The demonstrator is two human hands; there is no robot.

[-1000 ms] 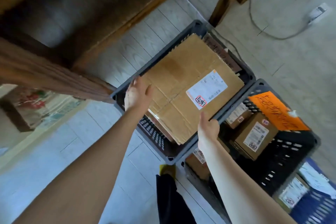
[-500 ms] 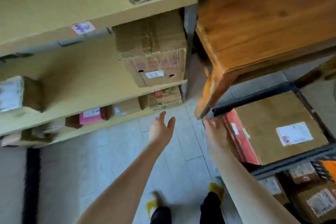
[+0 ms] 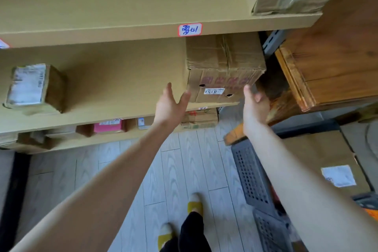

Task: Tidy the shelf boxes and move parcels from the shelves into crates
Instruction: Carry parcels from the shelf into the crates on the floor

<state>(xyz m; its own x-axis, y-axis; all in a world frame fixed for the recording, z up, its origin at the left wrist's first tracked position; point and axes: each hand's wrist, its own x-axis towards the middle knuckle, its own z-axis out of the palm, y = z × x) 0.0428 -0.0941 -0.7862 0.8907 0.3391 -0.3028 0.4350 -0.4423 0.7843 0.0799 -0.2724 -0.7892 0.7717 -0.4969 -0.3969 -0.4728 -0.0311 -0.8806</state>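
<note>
Both hands up w/ fingers spread, holding nothing: left hand (image 3: 170, 106) just left of the worn cardboard box (image 3: 223, 69) on the middle shelf (image 3: 102, 112), right hand (image 3: 254, 104) at its right corner, grey crate (image 3: 250, 172) below.

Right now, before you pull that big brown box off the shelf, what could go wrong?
1. The cardboard box looks crumpled on top, so it may sag or slip between the open left hand and right hand.
2. The wooden cabinet stands close beside the right hand; the box could knock it.
3. The grey crate sits on the floor near the feet, a possible trip when turning.
</note>
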